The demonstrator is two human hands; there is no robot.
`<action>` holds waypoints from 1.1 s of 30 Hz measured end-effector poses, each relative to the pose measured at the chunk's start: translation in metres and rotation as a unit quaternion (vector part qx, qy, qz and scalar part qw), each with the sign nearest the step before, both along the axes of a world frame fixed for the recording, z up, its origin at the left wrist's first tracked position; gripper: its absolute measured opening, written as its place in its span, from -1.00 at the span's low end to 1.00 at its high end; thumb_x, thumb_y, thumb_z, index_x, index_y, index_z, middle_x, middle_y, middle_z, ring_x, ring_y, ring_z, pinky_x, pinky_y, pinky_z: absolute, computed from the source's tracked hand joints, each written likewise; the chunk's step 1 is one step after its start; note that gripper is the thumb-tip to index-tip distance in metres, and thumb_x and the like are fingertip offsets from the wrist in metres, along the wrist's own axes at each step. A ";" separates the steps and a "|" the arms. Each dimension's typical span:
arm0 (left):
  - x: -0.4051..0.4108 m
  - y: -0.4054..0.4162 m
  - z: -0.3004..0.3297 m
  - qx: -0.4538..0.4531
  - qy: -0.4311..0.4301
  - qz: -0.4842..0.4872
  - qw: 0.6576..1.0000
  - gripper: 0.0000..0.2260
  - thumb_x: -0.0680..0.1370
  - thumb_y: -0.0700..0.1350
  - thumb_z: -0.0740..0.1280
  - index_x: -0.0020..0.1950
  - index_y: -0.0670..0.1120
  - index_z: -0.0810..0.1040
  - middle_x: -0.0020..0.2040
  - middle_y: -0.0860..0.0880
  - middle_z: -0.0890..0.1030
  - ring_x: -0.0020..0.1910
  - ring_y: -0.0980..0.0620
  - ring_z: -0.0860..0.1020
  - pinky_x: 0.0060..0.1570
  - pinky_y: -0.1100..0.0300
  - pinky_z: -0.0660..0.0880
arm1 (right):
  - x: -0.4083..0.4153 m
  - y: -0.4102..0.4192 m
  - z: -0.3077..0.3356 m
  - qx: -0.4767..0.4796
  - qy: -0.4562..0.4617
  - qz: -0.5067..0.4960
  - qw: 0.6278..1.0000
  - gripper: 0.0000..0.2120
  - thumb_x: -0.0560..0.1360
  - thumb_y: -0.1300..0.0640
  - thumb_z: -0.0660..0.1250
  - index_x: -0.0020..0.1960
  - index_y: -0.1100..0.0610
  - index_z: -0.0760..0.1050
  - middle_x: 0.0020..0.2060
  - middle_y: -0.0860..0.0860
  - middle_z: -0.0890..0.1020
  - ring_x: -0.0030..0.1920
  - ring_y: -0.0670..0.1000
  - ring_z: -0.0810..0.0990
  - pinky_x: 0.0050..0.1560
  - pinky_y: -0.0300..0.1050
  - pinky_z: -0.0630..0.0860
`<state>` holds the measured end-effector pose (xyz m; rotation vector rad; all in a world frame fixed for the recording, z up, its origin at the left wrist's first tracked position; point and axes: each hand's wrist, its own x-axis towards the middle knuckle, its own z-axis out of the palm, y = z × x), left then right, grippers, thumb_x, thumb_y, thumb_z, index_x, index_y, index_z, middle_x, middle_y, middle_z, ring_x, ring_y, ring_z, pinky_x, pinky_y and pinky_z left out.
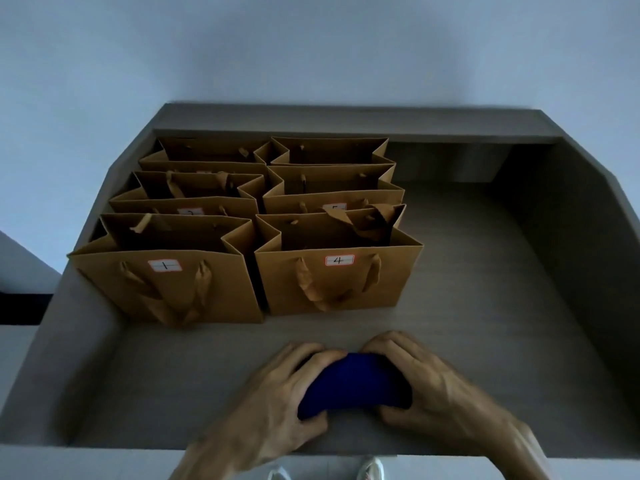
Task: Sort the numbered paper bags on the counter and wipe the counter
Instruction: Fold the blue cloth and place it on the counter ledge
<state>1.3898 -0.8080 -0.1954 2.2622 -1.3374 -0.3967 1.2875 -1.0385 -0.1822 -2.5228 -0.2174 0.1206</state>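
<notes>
Two hands hold one blue cloth (353, 384) at lower centre of frame, on the grey surface (485, 271). I see left hand (273, 389) w/ fingers (311, 351) curled over the cloth's left end, thumb tucked under; right hand (426, 379) does the same on the right end. Cloth is bunched into a compact wad, dark saturated blue, no print visible.

Handling, my est.: cloth is soft, light, non-fragile; it will deform and unroll if held at one end only. Best hold is palm flat on top w/ fingers spread, for wiping.

Paper bags occupy upper left to centre of frame, approx. six, in two columns, touching or nearly so. Front row: bag marked 1 (166, 285) at left, bag marked 4 (332, 282) just beside it at right. Labels behind are partly hidden; can't read them reliably. Bags are tan kraft paper w/ flat paper handles, tops open. Est.: light, stiff-walled, easily creased or tipped; take hold at handles or top rim, not mid-wall.
</notes>
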 end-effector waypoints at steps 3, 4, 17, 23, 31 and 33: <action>0.006 0.002 0.021 -0.006 0.064 -0.028 0.998 -0.34 0.35 0.27 0.24 0.27 0.63 -0.10 0.30 0.59 0.03 0.33 0.52 0.09 0.25 0.54 0.13 | 0.003 -0.012 0.026 0.058 0.018 0.012 0.998 -0.44 0.41 -0.12 0.42 0.28 -0.39 0.21 0.24 -0.43 0.31 0.27 -0.31 0.38 0.18 -0.46 0.39; 0.009 0.003 0.032 -0.018 0.075 -0.039 0.996 -0.35 0.36 0.32 0.26 0.29 0.62 -0.07 0.34 0.56 0.05 0.36 0.48 0.12 0.26 0.53 0.13 | 0.003 -0.017 0.036 0.075 0.012 0.019 0.997 -0.41 0.41 -0.09 0.45 0.30 -0.39 0.21 0.26 -0.42 0.32 0.28 -0.30 0.40 0.18 -0.45 0.40; 0.096 -0.045 0.172 -0.203 -0.089 -0.104 0.970 -0.45 0.50 -0.13 0.41 0.45 0.06 0.30 0.36 0.17 0.40 0.23 0.13 0.51 0.16 0.30 0.49 | 0.064 -0.068 0.172 0.002 -0.237 0.036 0.971 -0.46 0.43 0.08 0.46 0.36 0.01 0.38 0.25 -0.19 0.47 0.19 -0.10 0.56 0.05 -0.32 0.56; 0.165 -0.101 0.197 -0.224 -0.102 -0.041 0.968 -0.48 0.49 -0.21 0.43 0.40 0.04 0.39 0.26 0.12 0.51 0.15 0.18 0.54 0.09 0.31 0.53 | 0.140 -0.110 0.193 -0.017 -0.231 -0.027 0.972 -0.52 0.46 0.04 0.43 0.34 -0.07 0.38 0.19 -0.19 0.49 0.15 -0.18 0.53 0.09 -0.31 0.52; 0.269 -0.177 0.182 -0.149 -0.148 0.002 0.978 -0.52 0.50 -0.20 0.37 0.39 0.02 0.37 0.28 0.03 0.51 0.18 0.15 0.49 0.24 0.16 0.48 | 0.254 -0.166 0.180 -0.065 -0.174 -0.079 0.979 -0.55 0.46 0.14 0.41 0.30 0.00 0.37 0.15 -0.07 0.50 0.09 -0.11 0.51 0.18 -0.09 0.51; 0.287 -0.190 0.174 -0.129 -0.149 0.019 0.980 -0.51 0.49 -0.23 0.35 0.39 0.04 0.35 0.29 0.01 0.48 0.21 0.11 0.47 0.28 0.06 0.45 | 0.273 -0.171 0.171 -0.071 -0.170 -0.105 0.977 -0.56 0.47 0.16 0.39 0.31 0.00 0.36 0.16 -0.04 0.48 0.09 -0.08 0.49 0.20 -0.05 0.50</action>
